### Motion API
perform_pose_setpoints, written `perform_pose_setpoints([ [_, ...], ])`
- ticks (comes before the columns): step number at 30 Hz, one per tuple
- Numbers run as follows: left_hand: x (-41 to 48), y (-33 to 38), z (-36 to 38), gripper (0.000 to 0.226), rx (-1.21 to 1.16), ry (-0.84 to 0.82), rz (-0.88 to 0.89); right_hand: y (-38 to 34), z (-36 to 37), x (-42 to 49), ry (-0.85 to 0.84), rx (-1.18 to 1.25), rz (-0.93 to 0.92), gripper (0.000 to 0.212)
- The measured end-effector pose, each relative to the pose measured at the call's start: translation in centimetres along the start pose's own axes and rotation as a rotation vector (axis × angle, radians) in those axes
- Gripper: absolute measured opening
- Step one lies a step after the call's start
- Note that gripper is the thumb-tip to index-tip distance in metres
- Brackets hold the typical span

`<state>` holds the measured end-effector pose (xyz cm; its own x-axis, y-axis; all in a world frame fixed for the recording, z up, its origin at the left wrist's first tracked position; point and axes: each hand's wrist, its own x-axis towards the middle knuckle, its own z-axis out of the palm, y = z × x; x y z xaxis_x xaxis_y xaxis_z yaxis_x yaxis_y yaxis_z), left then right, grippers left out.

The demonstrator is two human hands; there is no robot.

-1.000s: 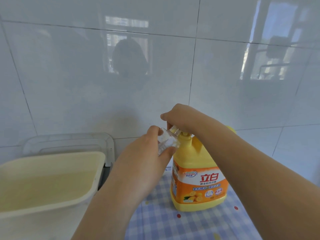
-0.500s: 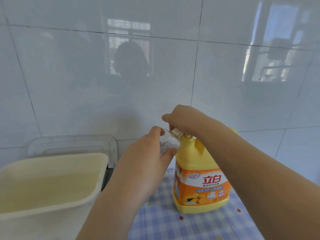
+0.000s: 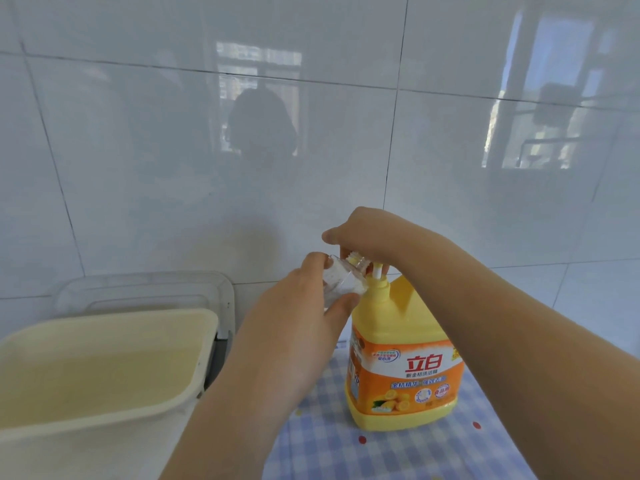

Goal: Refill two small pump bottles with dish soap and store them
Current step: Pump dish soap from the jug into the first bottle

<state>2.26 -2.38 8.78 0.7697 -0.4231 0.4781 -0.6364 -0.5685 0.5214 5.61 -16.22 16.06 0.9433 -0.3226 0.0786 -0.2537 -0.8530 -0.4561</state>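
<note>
At the rear of the desk (image 3: 346, 455), close to the tiled wall, the small pump bottle (image 3: 341, 284) is held off the surface and tilted, its open threaded neck right at the spout of the dish soap jug (image 3: 401, 365). The left hand (image 3: 301, 337) grips the bottle round its body, thumb on one side and fingers on the other. The right hand (image 3: 369, 237) is curled down over the pump head (image 3: 377, 271), which it largely hides. The bottle appears to be thin clear plastic: light, likely to flex under a hard squeeze, and slippery once soap wets it. It is best held at mid-body with moderate pressure, neck clear. The jug looks full and heavy, so it should stand firm under pumping; for lifting, its body or handle is the place to grasp. A cream basin (image 3: 104, 358) stands to the left.
</note>
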Motion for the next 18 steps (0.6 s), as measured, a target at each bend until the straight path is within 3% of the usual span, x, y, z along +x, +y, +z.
perform_pose_setpoints([
  [18,0.04,-0.19,0.31,0.042,0.058,-0.068,-0.007,0.82,0.84,-0.1,-0.02,0.036,-0.022,0.041],
])
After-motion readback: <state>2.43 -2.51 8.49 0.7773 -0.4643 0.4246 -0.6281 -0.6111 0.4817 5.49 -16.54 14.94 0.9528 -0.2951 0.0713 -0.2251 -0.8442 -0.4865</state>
